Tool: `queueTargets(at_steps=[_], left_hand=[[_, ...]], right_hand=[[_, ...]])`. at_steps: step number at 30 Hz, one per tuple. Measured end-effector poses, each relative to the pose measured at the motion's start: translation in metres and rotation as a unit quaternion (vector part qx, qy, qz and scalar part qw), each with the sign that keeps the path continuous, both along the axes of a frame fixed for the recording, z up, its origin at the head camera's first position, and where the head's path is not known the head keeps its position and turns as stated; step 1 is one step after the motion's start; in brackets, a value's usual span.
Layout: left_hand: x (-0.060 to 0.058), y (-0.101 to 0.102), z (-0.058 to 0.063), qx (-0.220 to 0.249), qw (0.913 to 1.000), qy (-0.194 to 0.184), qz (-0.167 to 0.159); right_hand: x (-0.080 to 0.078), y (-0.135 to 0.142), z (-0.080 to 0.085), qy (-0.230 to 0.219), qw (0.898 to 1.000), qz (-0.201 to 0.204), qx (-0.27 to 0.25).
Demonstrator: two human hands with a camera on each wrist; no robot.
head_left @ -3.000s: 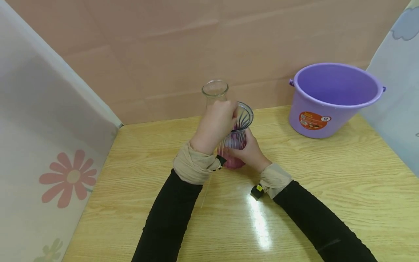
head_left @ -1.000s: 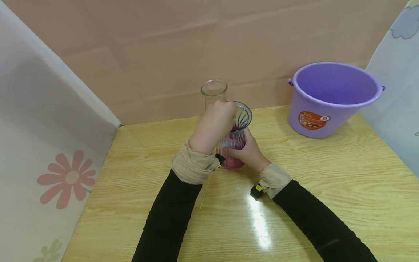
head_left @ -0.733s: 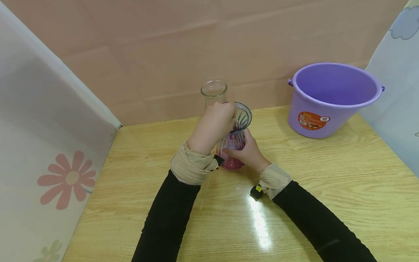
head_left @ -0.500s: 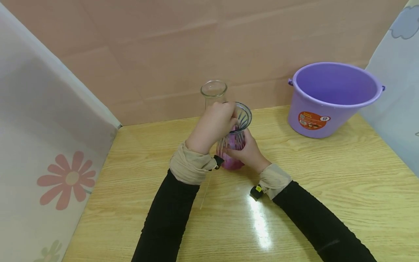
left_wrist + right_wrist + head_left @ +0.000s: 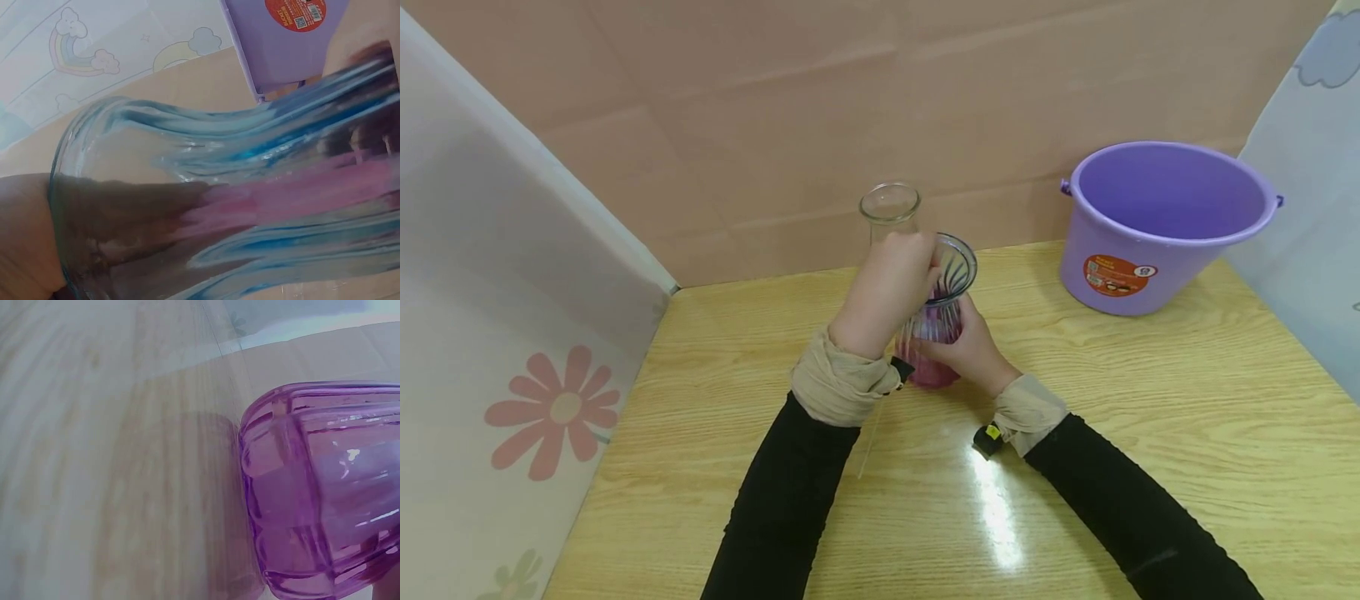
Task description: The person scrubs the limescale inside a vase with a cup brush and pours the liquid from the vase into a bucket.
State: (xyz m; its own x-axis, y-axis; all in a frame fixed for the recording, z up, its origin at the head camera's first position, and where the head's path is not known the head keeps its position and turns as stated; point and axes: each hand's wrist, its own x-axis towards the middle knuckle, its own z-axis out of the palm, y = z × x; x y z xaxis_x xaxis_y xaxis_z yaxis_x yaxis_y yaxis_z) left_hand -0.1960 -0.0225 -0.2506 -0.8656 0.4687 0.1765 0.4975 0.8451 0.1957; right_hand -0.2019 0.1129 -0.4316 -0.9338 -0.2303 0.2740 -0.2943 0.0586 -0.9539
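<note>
A ribbed glass vase (image 5: 928,321), bluish at the flared rim and purple-pink toward its base, stands upright on the wooden table. My left hand (image 5: 891,283) reaches down through its mouth, fingers out of sight in the head view. Through the glass in the left wrist view, those fingers hold a long pink thing (image 5: 294,197) that runs down inside; I cannot tell its kind. My right hand (image 5: 973,350) grips the vase's body from the right, thumb across the front. The purple base of the vase (image 5: 281,506) rests on the table in the right wrist view.
A clear glass vase (image 5: 889,204) stands just behind, partly hidden by my left hand. A purple bucket (image 5: 1112,250) with an orange-red label is at the back right. A thin pale strip (image 5: 871,442) lies below my left wrist. Patterned panels flank the table.
My left hand makes small shifts at the vase's mouth, and the pink showing inside the glass changes place. My right hand and the vase stay put.
</note>
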Motion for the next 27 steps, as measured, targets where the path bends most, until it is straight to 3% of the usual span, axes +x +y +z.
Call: queueTargets(at_steps=[27], left_hand=[[-0.0014, -0.0024, 0.0, 0.03, 0.9989, -0.035, -0.013]], right_hand=[[0.0006, 0.001, 0.0016, -0.005, 1.0, 0.003, -0.002]])
